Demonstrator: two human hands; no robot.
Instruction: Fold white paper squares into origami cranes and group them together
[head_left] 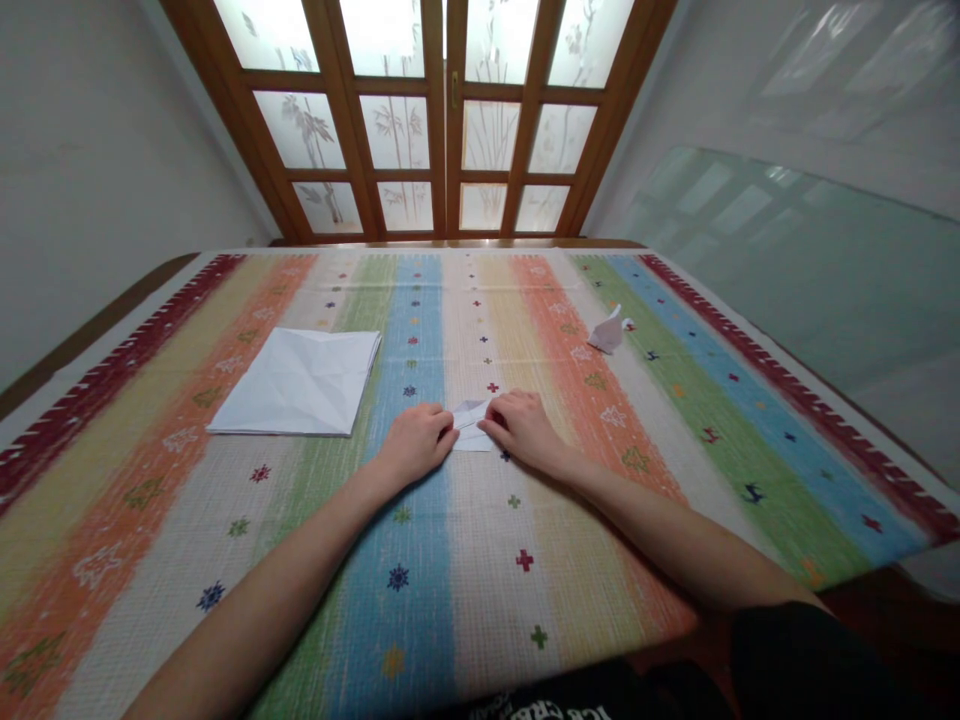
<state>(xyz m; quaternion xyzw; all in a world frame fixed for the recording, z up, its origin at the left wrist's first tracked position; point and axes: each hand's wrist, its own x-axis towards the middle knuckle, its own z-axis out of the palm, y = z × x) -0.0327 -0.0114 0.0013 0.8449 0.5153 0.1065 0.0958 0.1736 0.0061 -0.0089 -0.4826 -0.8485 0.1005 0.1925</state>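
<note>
A small piece of folded white paper (472, 437) lies at the middle of the table, between my two hands. My left hand (417, 440) pinches its left edge, thumb and fingers pressed together. On the opposite side, my right hand (525, 430) grips the paper's right edge, with fingers curled. Part of the paper is hidden under the fingertips, and a raised flap shows along its top. To the left of my left hand rests a stack of white paper sheets (300, 382), with faint creases on the top sheet. Farther off at the right stands a small folded paper figure (608, 331).
A striped, patterned tablecloth (397, 630) covers the table. Beyond its far edge are wooden doors (442, 120) with frosted panes. A pale green glass panel (810, 270) leans along the right wall.
</note>
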